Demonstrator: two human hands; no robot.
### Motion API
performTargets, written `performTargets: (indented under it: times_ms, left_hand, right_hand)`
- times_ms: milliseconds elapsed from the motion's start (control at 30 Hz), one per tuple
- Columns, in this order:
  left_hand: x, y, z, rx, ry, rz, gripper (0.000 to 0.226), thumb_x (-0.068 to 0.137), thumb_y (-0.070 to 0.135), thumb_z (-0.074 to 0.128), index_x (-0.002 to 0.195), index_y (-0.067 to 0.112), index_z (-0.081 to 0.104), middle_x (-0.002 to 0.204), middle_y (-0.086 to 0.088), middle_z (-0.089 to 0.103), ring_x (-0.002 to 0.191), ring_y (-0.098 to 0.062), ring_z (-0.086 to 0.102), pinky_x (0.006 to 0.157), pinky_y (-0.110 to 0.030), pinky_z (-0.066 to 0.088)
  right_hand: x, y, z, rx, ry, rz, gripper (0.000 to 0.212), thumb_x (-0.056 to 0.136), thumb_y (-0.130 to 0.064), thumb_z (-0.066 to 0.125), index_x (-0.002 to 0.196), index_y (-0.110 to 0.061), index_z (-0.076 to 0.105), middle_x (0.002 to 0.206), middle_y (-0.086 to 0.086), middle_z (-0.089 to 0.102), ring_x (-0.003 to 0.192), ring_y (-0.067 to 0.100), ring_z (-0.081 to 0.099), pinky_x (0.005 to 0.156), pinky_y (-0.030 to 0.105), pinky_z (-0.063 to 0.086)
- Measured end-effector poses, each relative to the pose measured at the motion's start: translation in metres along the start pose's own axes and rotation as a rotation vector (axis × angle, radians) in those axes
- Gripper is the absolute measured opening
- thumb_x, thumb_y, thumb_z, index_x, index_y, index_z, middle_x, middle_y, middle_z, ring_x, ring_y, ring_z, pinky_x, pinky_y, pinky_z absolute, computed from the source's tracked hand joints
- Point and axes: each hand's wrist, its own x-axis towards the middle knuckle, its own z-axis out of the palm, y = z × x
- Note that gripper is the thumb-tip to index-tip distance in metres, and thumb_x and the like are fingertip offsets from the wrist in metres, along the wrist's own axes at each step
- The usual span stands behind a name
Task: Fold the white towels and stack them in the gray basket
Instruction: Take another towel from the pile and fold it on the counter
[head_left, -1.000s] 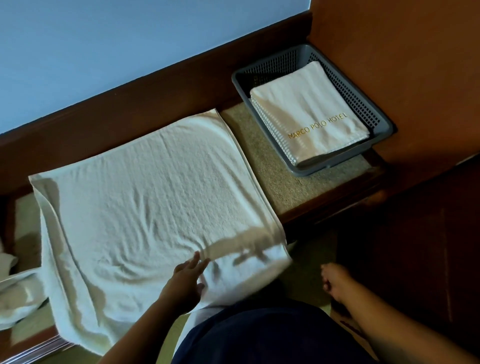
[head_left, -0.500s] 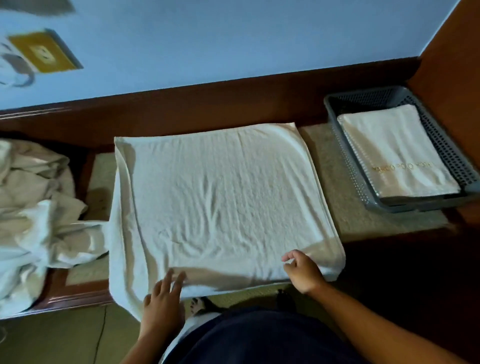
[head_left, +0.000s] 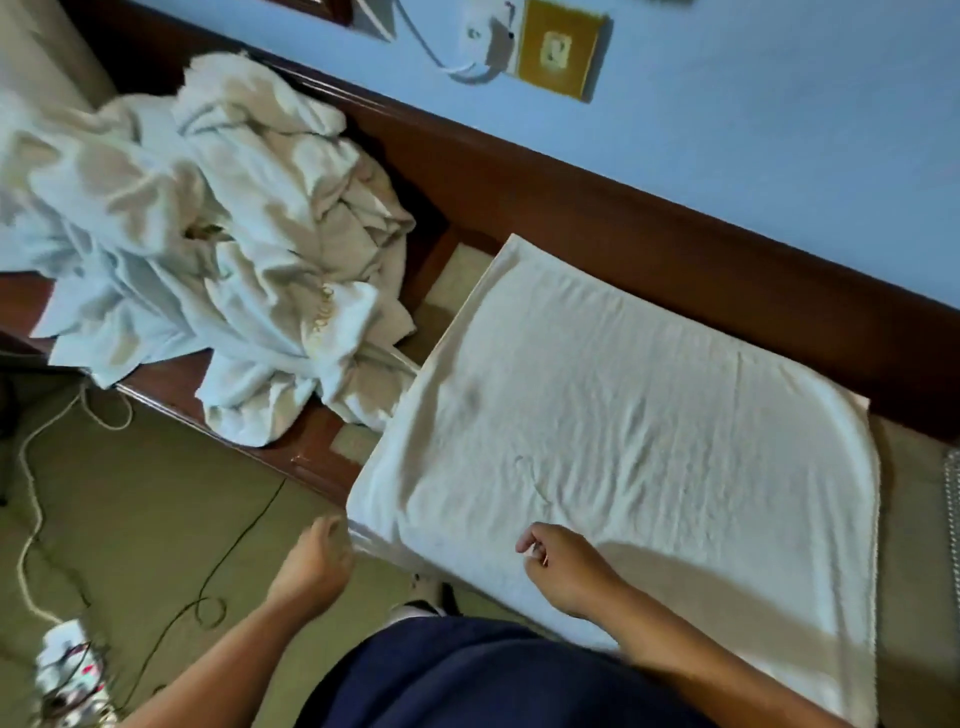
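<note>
Nearby, crumpled towel pile (head_left: 208, 234) touches spread towel (head_left: 649, 441); left hand (head_left: 317, 564), right hand (head_left: 569, 574) fingers curled, grip unclear.

The flat, folded terry towel (head_left: 649, 441) by the right hand (head_left: 566, 571) is plain white. Past the left hand (head_left: 317, 564), the crumpled heap of cloth towels (head_left: 208, 249) is white, with gold lettering on one. Beyond both hands, the painted wall (head_left: 779, 130) is pale blue and its wooden trim (head_left: 623, 223) dark reddish brown.

Gray basket (head_left: 954, 499): only a mesh sliver shows at the right edge. Left hand (head_left: 317, 558): motion-blurred beside the folded towel's (head_left: 623, 441) corner; grip indeterminate.
</note>
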Motion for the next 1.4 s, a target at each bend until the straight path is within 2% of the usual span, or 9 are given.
performTargets:
  times_ms: [167, 300, 367, 433, 600, 767, 933, 1133, 1400]
  left_hand:
    - [0.0, 0.021, 0.025, -0.507, 0.02, -0.109, 0.089, 0.085, 0.038, 0.08, 0.152, 0.011, 0.028, 0.154, -0.009, 0.043, 0.136, -0.028, 0.048, 0.113, -0.047, 0.041]
    - [0.014, 0.034, 0.028, -0.764, 0.102, -0.224, 0.083, 0.084, 0.036, 0.081, 0.144, 0.01, 0.03, 0.144, -0.011, 0.046, 0.131, -0.028, 0.049, 0.106, -0.041, 0.047]
    - [0.02, 0.03, 0.022, -0.692, 0.067, -0.236, 0.067, 0.085, 0.039, 0.079, 0.132, 0.012, 0.04, 0.126, -0.007, 0.056, 0.104, -0.022, 0.062, 0.08, -0.031, 0.054]
    - [0.024, 0.026, 0.015, -0.518, 0.044, -0.183, 0.044, 0.085, 0.044, 0.078, 0.106, 0.018, 0.05, 0.094, 0.003, 0.061, 0.073, -0.014, 0.06, 0.057, -0.027, 0.043]
    - [0.036, 0.008, -0.002, -0.367, 0.054, -0.027, 0.03, 0.084, 0.046, 0.077, 0.077, 0.024, 0.058, 0.065, 0.009, 0.055, 0.062, -0.012, 0.051, 0.058, -0.033, 0.036]
    - [0.032, 0.004, 0.001, -0.227, 0.028, 0.094, 0.027, 0.092, 0.046, 0.067, 0.081, 0.024, 0.055, 0.076, 0.007, 0.059, 0.072, -0.015, 0.054, 0.067, -0.035, 0.038]
    - [0.015, 0.003, 0.018, 0.205, -0.215, 0.011, 0.025, 0.094, 0.048, 0.06, 0.102, 0.025, 0.053, 0.1, 0.002, 0.059, 0.101, -0.022, 0.054, 0.099, -0.042, 0.033]
    - [-0.005, -0.011, 0.026, 0.297, -0.137, -0.019, 0.039, 0.089, 0.061, 0.061, 0.111, 0.03, 0.067, 0.124, 0.002, 0.049, 0.118, -0.024, 0.041, 0.098, -0.042, 0.032]
    - [-0.058, 0.011, 0.027, 0.258, 0.027, 0.192, 0.032, 0.073, 0.065, 0.055, 0.076, 0.033, 0.061, 0.118, 0.011, 0.049, 0.102, -0.015, 0.034, 0.084, -0.036, 0.029]
  right_hand:
    - [0.033, -0.033, -0.005, -0.208, -0.089, -0.051, 0.017, 0.097, -0.025, 0.047, 0.11, -0.03, 0.056, 0.113, -0.01, 0.05, 0.091, 0.01, 0.057, 0.082, 0.029, 0.052]
    - [0.06, -0.059, -0.015, -0.401, -0.179, -0.125, 0.024, 0.098, -0.028, 0.046, 0.121, -0.029, 0.053, 0.124, -0.009, 0.044, 0.1, 0.016, 0.06, 0.087, 0.037, 0.052]
    - [0.085, -0.073, -0.018, -0.471, -0.201, -0.168, 0.025, 0.098, -0.028, 0.047, 0.122, -0.029, 0.053, 0.127, -0.009, 0.045, 0.102, 0.018, 0.062, 0.09, 0.041, 0.052]
    - [0.111, -0.085, -0.023, -0.473, -0.158, -0.219, 0.027, 0.095, -0.029, 0.047, 0.122, -0.03, 0.053, 0.127, -0.01, 0.045, 0.106, 0.018, 0.063, 0.091, 0.043, 0.052]
    - [0.192, -0.132, -0.059, -0.589, 0.095, -0.435, 0.056, 0.087, -0.013, 0.054, 0.14, -0.026, 0.041, 0.145, 0.0, 0.036, 0.117, 0.029, 0.057, 0.091, 0.044, 0.052]
    - [0.256, -0.175, -0.112, -1.013, -0.022, -0.467, 0.072, 0.083, 0.002, 0.054, 0.148, -0.022, 0.035, 0.153, 0.005, 0.03, 0.119, 0.035, 0.055, 0.09, 0.044, 0.051]
    - [0.275, -0.186, -0.157, -1.361, -0.017, -0.324, 0.033, 0.081, -0.013, 0.061, 0.111, -0.019, 0.049, 0.116, 0.008, 0.058, 0.107, 0.032, 0.06, 0.082, 0.041, 0.051]
    - [0.277, -0.152, -0.195, -1.459, 0.078, -0.354, 0.026, 0.095, -0.015, 0.045, 0.114, -0.017, 0.063, 0.117, 0.011, 0.062, 0.11, 0.032, 0.06, 0.076, 0.04, 0.044]
    - [0.225, -0.12, -0.244, -1.437, 0.252, -0.477, 0.029, 0.091, -0.002, 0.048, 0.114, -0.008, 0.064, 0.12, 0.018, 0.056, 0.11, 0.042, 0.059, 0.078, 0.044, 0.048]
